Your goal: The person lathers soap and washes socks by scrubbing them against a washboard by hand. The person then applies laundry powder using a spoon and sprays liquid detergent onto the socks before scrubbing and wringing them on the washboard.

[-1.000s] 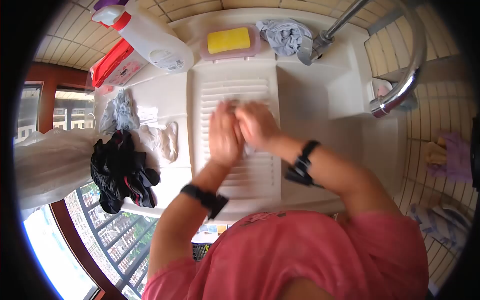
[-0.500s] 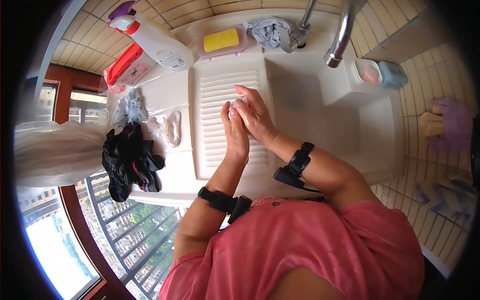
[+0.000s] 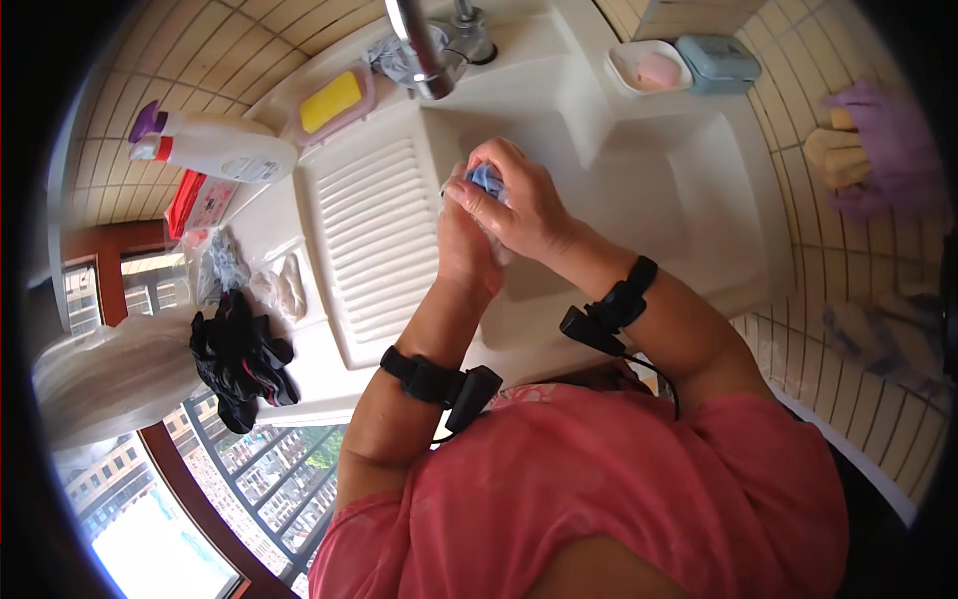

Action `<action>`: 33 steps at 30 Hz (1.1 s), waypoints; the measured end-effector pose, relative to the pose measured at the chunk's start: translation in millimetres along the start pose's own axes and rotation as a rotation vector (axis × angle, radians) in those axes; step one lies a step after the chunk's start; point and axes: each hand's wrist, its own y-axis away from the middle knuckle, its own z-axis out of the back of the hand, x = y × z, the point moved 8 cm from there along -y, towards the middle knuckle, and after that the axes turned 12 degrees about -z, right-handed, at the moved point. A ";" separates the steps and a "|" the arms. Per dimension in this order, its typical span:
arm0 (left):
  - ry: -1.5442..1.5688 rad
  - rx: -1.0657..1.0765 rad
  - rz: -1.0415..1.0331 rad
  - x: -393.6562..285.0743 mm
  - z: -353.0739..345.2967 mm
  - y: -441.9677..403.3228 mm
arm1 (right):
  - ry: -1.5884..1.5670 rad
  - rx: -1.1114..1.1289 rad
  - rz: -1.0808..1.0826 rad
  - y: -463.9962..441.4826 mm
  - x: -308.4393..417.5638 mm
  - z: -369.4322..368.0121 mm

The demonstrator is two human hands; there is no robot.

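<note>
A small crumpled blue cloth (image 3: 486, 180) is squeezed between my two hands, over the edge where the washboard meets the sink basin. My right hand (image 3: 524, 200) wraps over it from the right, thumb pressed across toward the left. My left hand (image 3: 464, 235) cups it from the left and below; most of its fingers are hidden behind the right hand. Only a bit of the cloth shows between the fingers. To the left lies the white ribbed washboard (image 3: 374, 220), and the white basin (image 3: 649, 210) opens to the right.
A chrome faucet (image 3: 424, 65) hangs beyond my hands, with a grey cloth (image 3: 394, 58) behind it. A yellow soap bar (image 3: 331, 103), detergent bottles (image 3: 235, 155) and black clothing (image 3: 239, 354) line the left. A pink soap (image 3: 659, 70) sits in a dish at the back right.
My hands have shifted from above the washboard to the basin's edge, still together. More of the blue cloth shows between them. The camera view has turned to the right.
</note>
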 end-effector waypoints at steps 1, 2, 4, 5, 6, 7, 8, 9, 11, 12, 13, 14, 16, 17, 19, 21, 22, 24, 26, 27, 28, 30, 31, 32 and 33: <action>-0.042 -0.028 -0.016 2.9 -0.7 -2.5 | -0.002 -0.008 -0.008 0.2 -3.6 4.5; -0.082 -0.055 -0.033 5.6 -2.0 -5.2 | 0.007 -0.022 -0.072 -1.6 -11.8 9.4; -0.148 -0.116 -0.041 14.8 -6.8 -12.2 | 0.011 -0.038 -0.137 -3.7 -28.3 21.4; -0.205 -0.177 -0.055 16.0 -3.4 -13.0 | 0.025 -0.034 -0.112 -2.7 -35.8 21.6; -0.204 -0.177 -0.056 18.2 -3.9 -13.0 | 0.041 -0.029 -0.084 -2.5 -40.8 22.0; -0.284 -0.171 -0.036 20.9 -2.7 -12.2 | 0.042 -0.026 -0.081 -2.5 -47.8 24.1; -0.365 -0.168 -0.018 22.8 0.6 -10.1 | 0.179 -0.051 0.047 0.4 -43.6 24.7; -0.363 -0.170 -0.024 24.4 5.0 -9.2 | 0.315 -0.079 0.180 5.2 -37.2 23.2; -0.384 -0.168 -0.051 28.9 18.3 -11.1 | 0.060 0.078 -0.167 1.9 -66.8 19.3; -0.359 -0.077 -0.134 19.8 10.1 -7.6 | -0.194 0.237 -0.517 4.8 -84.9 7.6; -0.355 -0.075 -0.155 9.4 13.3 -1.3 | -0.193 0.243 -0.496 2.6 -74.7 5.3; -0.354 -0.015 -0.130 1.0 16.2 7.6 | -0.411 0.262 -0.657 7.8 -74.8 -3.1; -0.370 0.106 -0.122 -29.7 21.2 22.8 | -0.593 0.309 -0.808 11.0 -62.2 -17.6; -0.354 0.131 -0.143 -51.5 30.2 30.2 | -0.587 0.326 -0.786 9.1 -51.2 -24.6; -0.357 0.117 -0.341 -100.6 47.2 50.6 | -0.701 0.331 -0.836 8.3 -35.0 -44.2; -0.425 0.022 -0.393 -136.5 89.5 68.1 | -0.619 0.461 -0.803 1.5 -26.7 -73.8; -0.460 -0.005 -0.374 -150.4 109.8 78.2 | -0.704 0.420 -0.788 -3.5 -22.7 -87.8; -0.520 -0.115 -0.347 -165.8 154.5 95.8 | -0.804 0.466 -0.786 -8.3 -15.7 -117.2; -0.792 -0.078 -0.434 -165.7 214.1 93.3 | -0.600 0.505 -0.744 -8.2 -13.6 -144.2; -1.086 -0.025 -0.497 -161.3 236.0 91.1 | -0.414 0.514 -0.700 -8.4 -17.3 -155.1; -1.218 -0.120 -0.513 -162.4 250.9 97.2 | -0.303 0.596 -0.734 -6.2 -23.3 -167.6; -1.312 -0.132 -0.637 -171.9 253.0 116.0 | -0.303 0.631 -0.736 -3.6 -19.4 -177.0; -1.423 -0.141 -0.751 -180.1 244.0 128.8 | -0.321 0.660 -0.747 -2.1 -8.5 -181.9; -1.393 -0.100 -0.775 -182.2 240.2 131.4 | -0.297 0.673 -0.747 -3.8 1.8 -184.3; -1.373 -0.112 -0.775 -184.0 239.2 133.4 | -0.237 0.692 -0.725 -5.6 19.3 -185.5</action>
